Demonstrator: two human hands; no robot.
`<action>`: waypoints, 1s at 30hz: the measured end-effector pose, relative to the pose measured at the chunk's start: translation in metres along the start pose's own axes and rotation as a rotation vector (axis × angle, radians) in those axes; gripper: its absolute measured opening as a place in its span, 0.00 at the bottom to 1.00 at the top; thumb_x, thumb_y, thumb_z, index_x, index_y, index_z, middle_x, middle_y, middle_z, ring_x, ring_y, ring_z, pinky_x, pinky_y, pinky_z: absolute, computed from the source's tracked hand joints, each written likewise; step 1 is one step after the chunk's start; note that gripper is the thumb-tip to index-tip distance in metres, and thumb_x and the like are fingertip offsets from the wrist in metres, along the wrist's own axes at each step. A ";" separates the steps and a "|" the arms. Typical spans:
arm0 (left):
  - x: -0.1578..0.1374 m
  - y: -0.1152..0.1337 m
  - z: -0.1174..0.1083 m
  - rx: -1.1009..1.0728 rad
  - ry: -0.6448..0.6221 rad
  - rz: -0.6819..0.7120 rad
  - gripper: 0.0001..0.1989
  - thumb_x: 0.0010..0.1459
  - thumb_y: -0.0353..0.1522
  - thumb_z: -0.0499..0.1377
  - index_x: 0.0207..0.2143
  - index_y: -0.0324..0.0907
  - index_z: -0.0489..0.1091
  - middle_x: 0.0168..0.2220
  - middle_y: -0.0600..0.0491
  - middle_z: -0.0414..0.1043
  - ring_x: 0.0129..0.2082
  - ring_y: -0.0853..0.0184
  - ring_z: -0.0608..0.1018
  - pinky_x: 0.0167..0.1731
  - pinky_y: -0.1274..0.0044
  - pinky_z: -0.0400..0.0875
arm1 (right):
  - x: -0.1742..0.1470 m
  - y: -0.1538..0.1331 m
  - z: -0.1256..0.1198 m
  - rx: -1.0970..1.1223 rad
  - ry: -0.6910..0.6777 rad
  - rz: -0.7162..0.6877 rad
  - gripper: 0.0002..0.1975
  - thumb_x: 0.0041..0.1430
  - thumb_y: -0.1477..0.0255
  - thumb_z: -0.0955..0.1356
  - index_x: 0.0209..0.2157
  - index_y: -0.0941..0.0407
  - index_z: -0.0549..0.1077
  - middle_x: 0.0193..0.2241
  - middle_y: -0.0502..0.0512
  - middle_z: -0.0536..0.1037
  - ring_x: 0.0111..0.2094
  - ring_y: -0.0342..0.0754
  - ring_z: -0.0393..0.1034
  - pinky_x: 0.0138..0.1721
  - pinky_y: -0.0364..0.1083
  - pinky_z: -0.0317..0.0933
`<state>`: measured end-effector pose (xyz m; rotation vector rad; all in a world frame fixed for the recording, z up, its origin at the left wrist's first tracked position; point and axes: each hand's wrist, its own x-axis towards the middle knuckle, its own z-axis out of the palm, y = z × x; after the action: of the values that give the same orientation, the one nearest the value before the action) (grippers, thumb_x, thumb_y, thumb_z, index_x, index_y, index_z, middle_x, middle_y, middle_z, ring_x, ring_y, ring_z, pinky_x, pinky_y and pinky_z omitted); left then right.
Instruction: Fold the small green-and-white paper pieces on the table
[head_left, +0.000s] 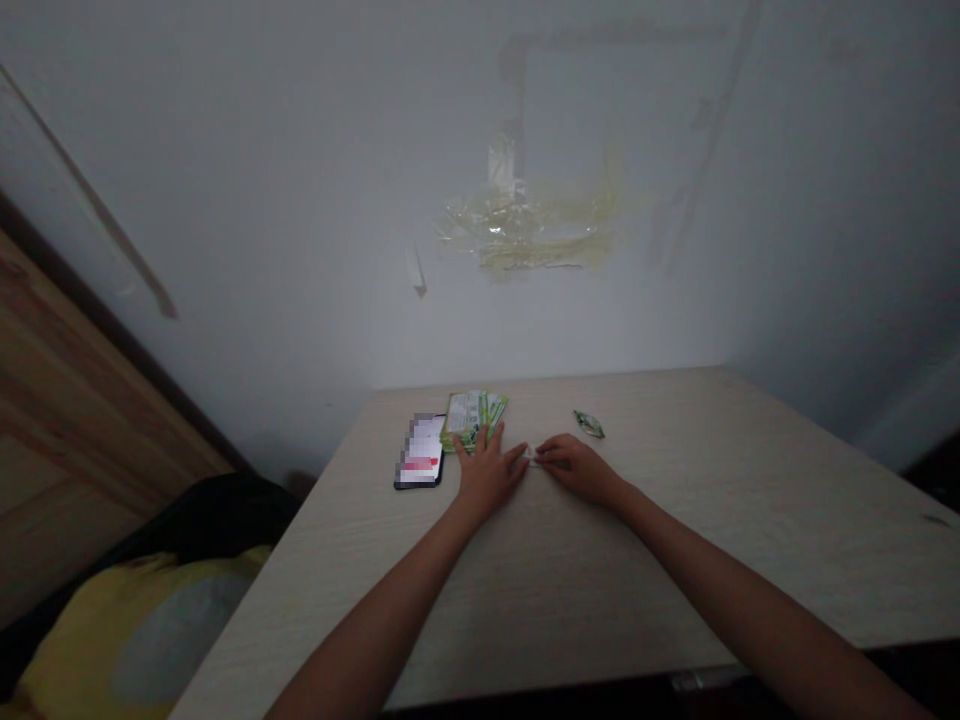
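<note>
My left hand [487, 472] lies on the table with its fingers spread. Its fingertips reach the front edge of a stack of green-and-white printed packets [466, 412], while its thumb touches a small white piece [532, 455]. From the other side my right hand [581, 468] pinches that same white piece between closed fingertips. The piece is too small and too covered to make out its kind. Behind my right hand, apart from it, rests a single small green packet [589, 424].
A phone [420, 452] with a lit screen lies left of the stack. The pale wooden table [675, 420] meets a wall [337, 200] bearing old tape [540, 230]. Something yellow and soft [97, 630] sits low on the left, near a wooden panel [67, 420].
</note>
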<state>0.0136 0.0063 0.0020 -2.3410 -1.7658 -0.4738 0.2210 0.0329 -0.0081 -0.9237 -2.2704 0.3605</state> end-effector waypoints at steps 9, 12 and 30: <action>-0.005 -0.001 0.000 -0.015 0.048 0.063 0.18 0.64 0.46 0.48 0.52 0.62 0.69 0.64 0.50 0.57 0.64 0.51 0.56 0.57 0.41 0.36 | 0.000 -0.007 -0.003 0.008 0.017 -0.053 0.09 0.60 0.69 0.68 0.41 0.51 0.80 0.40 0.57 0.78 0.44 0.49 0.70 0.48 0.50 0.63; -0.007 -0.002 -0.002 -0.024 0.059 0.104 0.16 0.64 0.45 0.49 0.50 0.62 0.71 0.63 0.51 0.59 0.64 0.52 0.57 0.58 0.42 0.35 | 0.000 -0.006 -0.005 0.020 -0.011 -0.061 0.09 0.61 0.68 0.68 0.41 0.51 0.80 0.40 0.56 0.78 0.43 0.49 0.70 0.48 0.50 0.62; -0.007 -0.003 0.001 -0.080 0.062 0.020 0.15 0.60 0.48 0.54 0.47 0.63 0.73 0.61 0.51 0.61 0.63 0.50 0.59 0.57 0.40 0.34 | -0.004 0.007 0.004 -0.160 0.055 -0.004 0.11 0.60 0.67 0.68 0.43 0.51 0.79 0.47 0.60 0.72 0.52 0.54 0.61 0.54 0.57 0.57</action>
<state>0.0091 0.0012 -0.0014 -2.3673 -1.7247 -0.6187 0.2242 0.0355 -0.0164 -0.9970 -2.2756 0.1506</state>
